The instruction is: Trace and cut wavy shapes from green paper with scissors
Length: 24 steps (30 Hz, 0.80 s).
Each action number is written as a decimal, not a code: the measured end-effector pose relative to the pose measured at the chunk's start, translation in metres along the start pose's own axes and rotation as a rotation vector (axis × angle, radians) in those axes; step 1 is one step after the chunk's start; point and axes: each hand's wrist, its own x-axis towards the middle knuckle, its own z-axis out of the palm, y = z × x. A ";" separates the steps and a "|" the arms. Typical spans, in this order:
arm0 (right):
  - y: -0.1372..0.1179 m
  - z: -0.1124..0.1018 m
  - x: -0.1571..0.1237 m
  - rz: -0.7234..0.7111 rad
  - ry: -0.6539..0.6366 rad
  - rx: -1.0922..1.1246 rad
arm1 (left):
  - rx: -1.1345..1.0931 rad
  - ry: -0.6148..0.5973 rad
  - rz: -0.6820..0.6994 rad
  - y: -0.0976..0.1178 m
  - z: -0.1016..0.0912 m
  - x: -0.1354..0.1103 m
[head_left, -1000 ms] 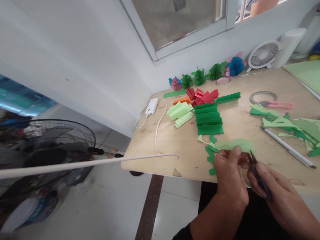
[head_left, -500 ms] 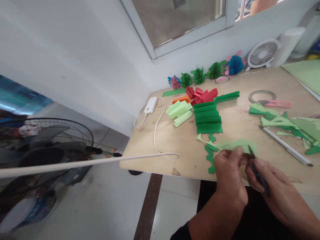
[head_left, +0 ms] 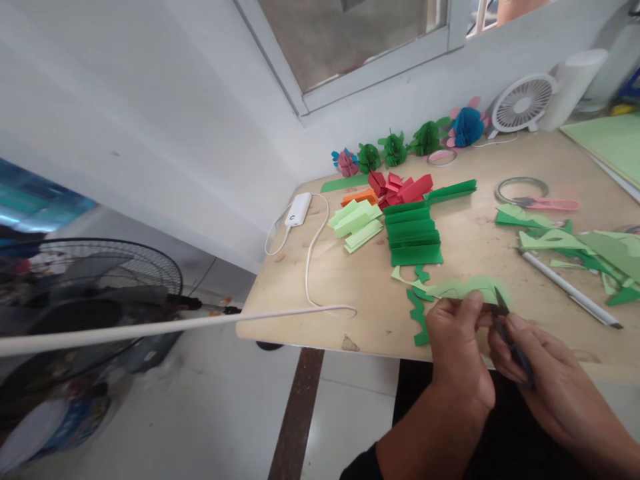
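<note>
Wd tbl (head_left: 280, 287) holds folded grn paper (head_left: 412, 235), pen (head_left: 569, 288) & sm fan (head_left: 523, 105).

Dark-green scraps (head_left: 418, 320) stand between the left grip (head_left: 457, 337) and free tabletop (head_left: 373, 290).

The light green sheet (head_left: 475, 287) you hold looks like matt paper, and your dark scissors (head_left: 519, 357) show dull metal at the blades. The folded green stack (head_left: 413, 233) before you looks like matt paper too, on a smooth, pale wooden tabletop (head_left: 285, 287). Your sleeve (head_left: 363, 465) is matt black cloth; the floor tiles (head_left: 350, 427) look glossy.
</note>
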 end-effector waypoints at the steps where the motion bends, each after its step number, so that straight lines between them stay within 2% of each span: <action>1: -0.001 0.001 0.000 -0.002 0.000 -0.006 | -0.002 0.005 -0.002 0.000 0.000 0.000; 24: 0.003 0.002 0.001 0.025 0.030 -0.004 | 0.030 -0.005 0.022 -0.005 -0.005 0.002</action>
